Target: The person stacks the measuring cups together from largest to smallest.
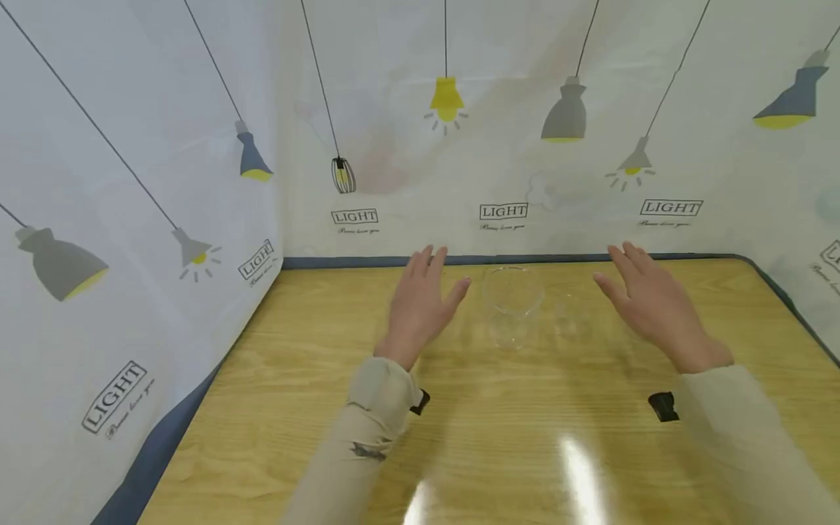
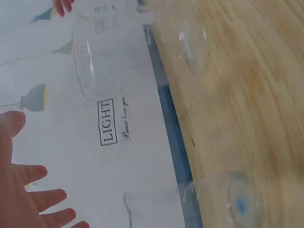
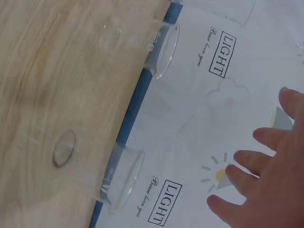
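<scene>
My left hand (image 1: 420, 306) is held above the table with its fingers stretched and thumb apart, holding nothing. The right hand (image 1: 656, 310) hovers likewise at the other side, fingers spread and touching nothing. Between them stands a large clear beaker (image 1: 513, 332), upright on the table, with a smaller clear beaker (image 1: 573, 321) to its right. In the left wrist view a slim clear vessel (image 2: 241, 204) with a bluish base stands near the left hand. Another clear beaker (image 3: 121, 173) with faint markings shows in the right wrist view, near the right hand.
The wood-grain table (image 1: 525, 437) ends at the back against a white curtain (image 1: 407, 168) printed with lamps, with a dark blue strip (image 1: 446, 260) along the edge. The same curtain material rises at left and right. Light glares off the table's front part.
</scene>
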